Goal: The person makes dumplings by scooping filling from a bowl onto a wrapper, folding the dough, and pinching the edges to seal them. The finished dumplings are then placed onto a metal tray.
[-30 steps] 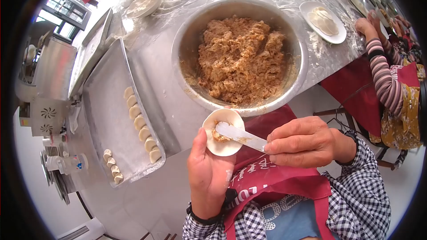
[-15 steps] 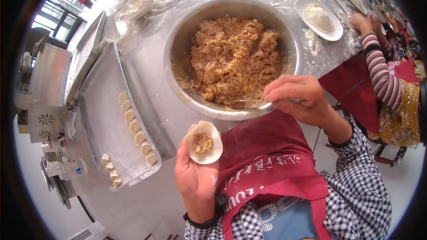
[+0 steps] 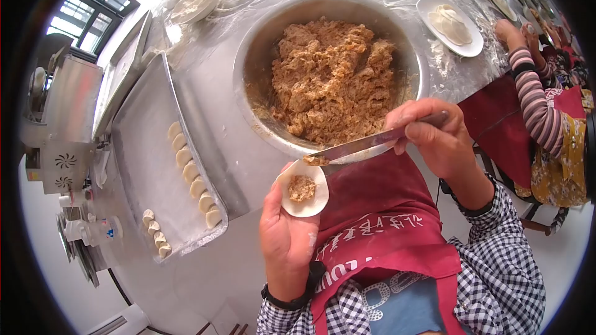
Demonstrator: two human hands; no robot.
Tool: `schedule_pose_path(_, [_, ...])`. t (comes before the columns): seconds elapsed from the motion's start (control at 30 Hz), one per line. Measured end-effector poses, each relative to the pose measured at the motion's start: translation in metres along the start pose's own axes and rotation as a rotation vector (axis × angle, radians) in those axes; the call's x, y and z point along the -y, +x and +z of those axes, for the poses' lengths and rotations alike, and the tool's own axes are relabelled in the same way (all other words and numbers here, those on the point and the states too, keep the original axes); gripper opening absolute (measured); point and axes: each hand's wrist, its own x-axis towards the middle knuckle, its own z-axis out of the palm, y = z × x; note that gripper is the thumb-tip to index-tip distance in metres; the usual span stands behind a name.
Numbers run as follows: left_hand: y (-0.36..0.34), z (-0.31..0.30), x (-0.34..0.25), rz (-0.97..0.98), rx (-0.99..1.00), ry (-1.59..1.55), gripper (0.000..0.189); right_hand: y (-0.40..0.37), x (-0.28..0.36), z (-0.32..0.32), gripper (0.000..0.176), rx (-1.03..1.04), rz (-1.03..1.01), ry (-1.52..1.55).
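A round white dough wrapper point(image 3: 318, 204) rests on my left hand point(image 3: 287, 236), held by its fingers, with a clump of brown filling point(image 3: 302, 188) at its middle. My right hand point(image 3: 434, 139) grips the handle of a flat metal spatula point(image 3: 366, 142). The spatula slants down to the left, and its tip carries a little filling just above the wrapper's upper edge. Beyond both hands stands a large steel bowl point(image 3: 243, 80) holding a heap of minced filling point(image 3: 332, 80).
Left of the bowl, a metal tray point(image 3: 139, 124) bears several folded dumplings point(image 3: 190, 172). A white plate point(image 3: 475, 46) with stacked wrappers point(image 3: 452, 23) stands at the right. Beyond it sits a person in striped sleeves point(image 3: 532, 96). A floured plate point(image 3: 197, 1) lies at the upper left.
My right hand has raised the spatula out of the bowl, bringing its tip over the wrapper. My left hand with the wrapper has shifted slightly right.
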Motion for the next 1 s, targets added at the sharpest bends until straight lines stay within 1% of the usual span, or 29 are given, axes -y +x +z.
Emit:
schedule_pose_path(0.03, [-0.001,-0.003,-0.001,0.005,-0.005,-0.001,0.038,-0.002,-0.002,0.003,0.010,0.059,-0.105,-0.117])
schedule_pose_path(0.07, [-0.001,-0.007,-0.001,-0.015,0.056,-0.067,0.038,-0.004,-0.004,0.007,0.009,0.118,-0.210,-0.234])
schedule_pose_path(0.1, [-0.001,-0.010,-0.002,-0.035,0.117,-0.134,0.039,-0.005,-0.005,0.009,0.009,0.123,-0.207,-0.230])
schedule_pose_path(0.13, [-0.003,-0.009,-0.002,-0.030,0.114,-0.134,0.039,-0.007,-0.005,0.011,0.008,0.210,-0.324,-0.414])
schedule_pose_path(0.17, [-0.004,-0.005,-0.002,-0.023,0.037,-0.067,0.040,-0.009,-0.006,0.014,0.008,0.296,-0.442,-0.599])
schedule_pose_path(0.2, [-0.005,-0.002,-0.002,-0.017,-0.039,-0.001,0.041,-0.011,-0.006,0.021,0.008,0.310,-0.478,-0.657])
schedule_pose_path(0.23, [-0.006,-0.002,-0.002,-0.016,-0.040,-0.002,0.041,-0.010,-0.008,0.022,0.008,0.312,-0.477,-0.657])
schedule_pose_path(0.3, [-0.006,-0.001,-0.003,-0.046,0.083,-0.005,0.043,-0.008,-0.014,0.023,0.010,0.488,-0.700,-0.836])
schedule_pose_path(0.33, [-0.007,0.000,-0.004,-0.045,0.082,-0.006,0.043,-0.009,-0.016,0.024,0.013,0.534,-0.744,-0.867])
schedule_pose_path(0.43, [-0.009,0.001,-0.006,-0.028,0.094,0.014,0.044,-0.014,-0.011,0.025,0.014,0.560,-0.746,-0.890])
schedule_pose_path(0.5, [-0.010,-0.001,-0.006,-0.031,0.092,0.034,0.044,-0.016,-0.007,0.023,0.015,0.539,-0.734,-0.869])
schedule_pose_path(0.57, [-0.010,0.002,-0.005,0.001,0.080,0.061,0.044,-0.017,-0.006,0.022,0.016,0.443,-0.667,-0.720])
schedule_pose_path(0.6, [-0.010,0.003,-0.004,0.031,0.071,0.088,0.043,-0.018,-0.006,0.021,0.015,0.442,-0.609,-0.670])
schedule_pose_path(0.63, [-0.010,0.003,-0.004,0.033,0.071,0.089,0.043,-0.019,-0.007,0.023,0.015,0.443,-0.610,-0.669])
schedule_pose_path(0.7, [-0.011,0.004,-0.004,0.047,0.071,0.095,0.038,-0.022,-0.010,0.027,0.013,0.365,-0.372,-0.492])
schedule_pose_path(0.73, [-0.012,0.004,-0.003,0.047,0.072,0.097,0.038,-0.023,-0.013,0.029,0.013,0.364,-0.374,-0.491])
schedule_pose_path(0.8, [-0.013,0.003,-0.002,0.022,0.125,0.045,0.033,-0.024,-0.018,0.032,0.010,0.209,-0.145,-0.240])
schedule_pose_path(0.83, [-0.014,0.003,-0.002,0.024,0.125,0.049,0.033,-0.025,-0.018,0.033,0.010,0.210,-0.148,-0.236])
schedule_pose_path(0.9, [-0.014,0.002,-0.002,0.028,0.157,0.154,0.027,-0.025,-0.019,0.033,0.010,0.082,0.007,-0.114])
schedule_pose_path(0.93, [-0.014,0.001,-0.001,0.036,0.167,0.167,0.027,-0.025,-0.019,0.034,0.012,0.045,0.007,-0.097])
schedule_pose_path(0.97, [-0.014,0.000,0.001,0.058,0.126,0.191,0.026,-0.026,-0.017,0.031,0.012,0.054,-0.019,-0.085])
schedule_pose_path(1.0, [-0.013,0.000,0.002,0.088,0.094,0.220,0.026,-0.027,-0.015,0.026,0.012,0.059,0.027,-0.125])
